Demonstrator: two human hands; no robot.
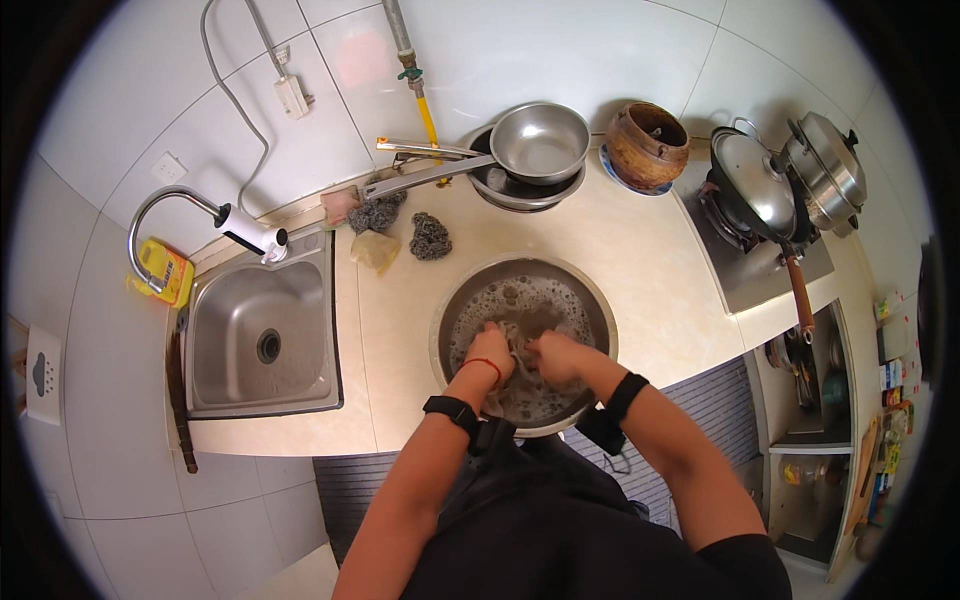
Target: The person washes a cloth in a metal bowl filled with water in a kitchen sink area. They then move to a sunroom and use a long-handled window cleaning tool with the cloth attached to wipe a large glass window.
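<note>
A round stainless steel basin (442, 341) stands on the counter in front of me, holding murky water topped with suds (559, 300). Both my hands reach into it. My left hand (491, 352) grips a wet, pale cloth (517, 341) on its left side. On the cloth's right side, my right hand (556, 356) has its fingers curled around the same fabric. Part of the cloth lies under the cloudy water, so its full shape is hidden.
Left of the basin is a steel sink (262, 300) with a faucet (251, 232). Steel-wool scourers (430, 237) lie behind. Stacked pans (540, 142), a brown clay pot (646, 146) and a gas stove (742, 277) bearing a lidded wok (754, 184) line the back and right.
</note>
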